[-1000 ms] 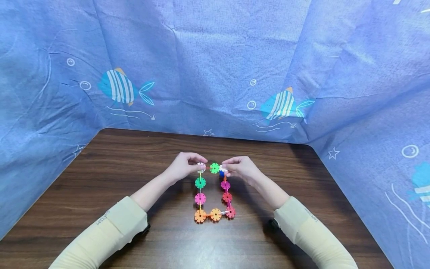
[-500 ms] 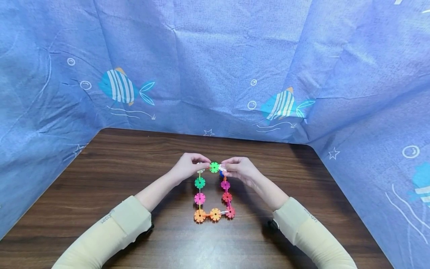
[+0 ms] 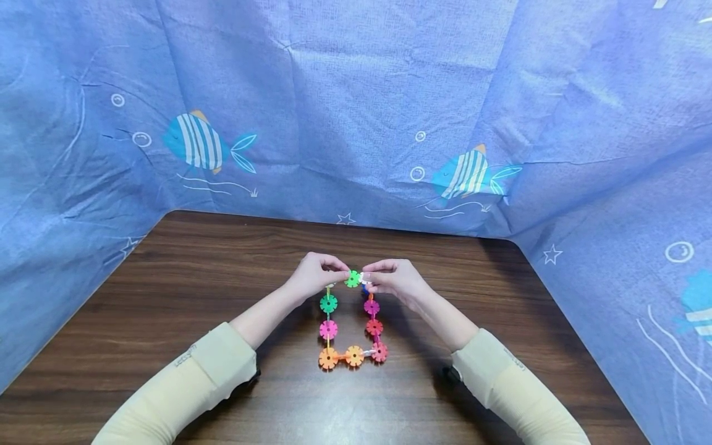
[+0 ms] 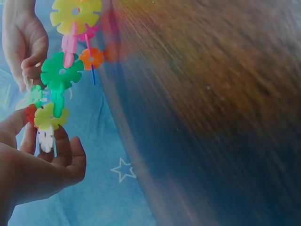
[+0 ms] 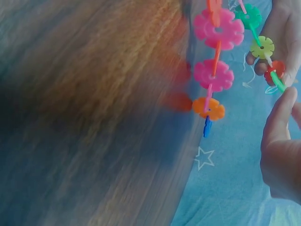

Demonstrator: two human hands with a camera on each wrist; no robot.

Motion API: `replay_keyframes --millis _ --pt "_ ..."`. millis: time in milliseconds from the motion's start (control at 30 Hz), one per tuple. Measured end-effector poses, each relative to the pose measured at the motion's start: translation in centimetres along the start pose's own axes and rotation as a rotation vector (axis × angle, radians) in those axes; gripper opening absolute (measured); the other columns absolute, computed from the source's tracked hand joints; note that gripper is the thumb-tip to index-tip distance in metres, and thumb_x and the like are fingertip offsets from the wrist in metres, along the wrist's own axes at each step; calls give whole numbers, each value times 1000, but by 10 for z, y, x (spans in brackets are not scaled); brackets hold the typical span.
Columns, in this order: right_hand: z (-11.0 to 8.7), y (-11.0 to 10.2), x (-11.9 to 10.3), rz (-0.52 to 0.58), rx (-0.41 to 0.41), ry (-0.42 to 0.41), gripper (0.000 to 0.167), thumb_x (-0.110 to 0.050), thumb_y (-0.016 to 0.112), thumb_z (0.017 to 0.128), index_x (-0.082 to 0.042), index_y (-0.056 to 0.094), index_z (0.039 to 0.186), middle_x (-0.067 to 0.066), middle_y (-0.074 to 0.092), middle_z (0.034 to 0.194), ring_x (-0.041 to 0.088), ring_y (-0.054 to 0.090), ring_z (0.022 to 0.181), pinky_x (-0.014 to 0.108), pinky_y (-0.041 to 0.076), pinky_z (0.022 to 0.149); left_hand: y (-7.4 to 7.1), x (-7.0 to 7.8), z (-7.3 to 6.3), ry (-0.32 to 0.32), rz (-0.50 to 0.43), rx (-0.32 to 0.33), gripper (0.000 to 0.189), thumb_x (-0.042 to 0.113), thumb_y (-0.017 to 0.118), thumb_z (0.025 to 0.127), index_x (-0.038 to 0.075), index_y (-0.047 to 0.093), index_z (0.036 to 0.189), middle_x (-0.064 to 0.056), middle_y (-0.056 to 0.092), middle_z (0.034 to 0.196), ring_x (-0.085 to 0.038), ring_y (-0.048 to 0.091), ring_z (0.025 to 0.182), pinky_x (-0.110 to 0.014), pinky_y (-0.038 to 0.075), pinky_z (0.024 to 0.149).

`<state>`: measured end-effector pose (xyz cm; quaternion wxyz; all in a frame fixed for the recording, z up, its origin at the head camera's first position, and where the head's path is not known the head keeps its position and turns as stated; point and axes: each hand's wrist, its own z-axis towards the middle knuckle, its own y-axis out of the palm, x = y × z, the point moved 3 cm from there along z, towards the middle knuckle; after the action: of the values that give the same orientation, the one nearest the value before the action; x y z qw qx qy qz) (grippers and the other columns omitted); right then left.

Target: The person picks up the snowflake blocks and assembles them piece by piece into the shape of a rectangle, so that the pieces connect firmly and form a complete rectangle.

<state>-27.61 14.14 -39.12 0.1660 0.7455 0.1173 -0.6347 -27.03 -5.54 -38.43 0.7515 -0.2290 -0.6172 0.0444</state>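
Note:
A rectangular chain of notched plastic snowflake discs lies in the middle of the head view. At its far side, my left hand pinches a small red disc beside the bright green disc. My right hand pinches a white disc on the green disc's other side. A blue disc hangs from an orange disc below the right hand. Down the left side run a darker green disc and a pink disc. Fingers partly cover the far left corner.
Orange discs and a red disc form the near side of the chain. It sits on a dark wood-grain table. A blue fish-print cloth hangs behind the table and at both sides.
My left hand has shifted right, from the white corner disc to right beside the bright green disc. The chain has slid slightly left. The right hand keeps its pinch and has barely moved.

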Motion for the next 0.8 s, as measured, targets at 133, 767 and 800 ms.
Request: replay_keyframes --millis 133,767,800 --pt "-1 -1 0 -26 -55 -9 42 4 62 87 21 47 123 7 71 88 14 69 76 27 56 74 -1 -1 0 4 15 19 11 17 74 82 8 75 87 -3 72 82 -11 58 71 -25 47 64" --pt "1 -3 7 -73 -72 -96 39 -3 66 86 18 55 117 18 71 93 19 70 82 32 55 78 4 1 -3 -35 -7 93 12 17 74 82 5 75 85 -5 71 79 -13 51 65 -24 41 56" --pt "1 -3 7 -70 -70 -101 38 -2 65 87 19 55 117 17 71 92 19 70 82 33 55 78 5 1 -3 -35 -5 98 12 17 74 82 5 75 85 -5 71 79 -12 51 65 -24 40 55"
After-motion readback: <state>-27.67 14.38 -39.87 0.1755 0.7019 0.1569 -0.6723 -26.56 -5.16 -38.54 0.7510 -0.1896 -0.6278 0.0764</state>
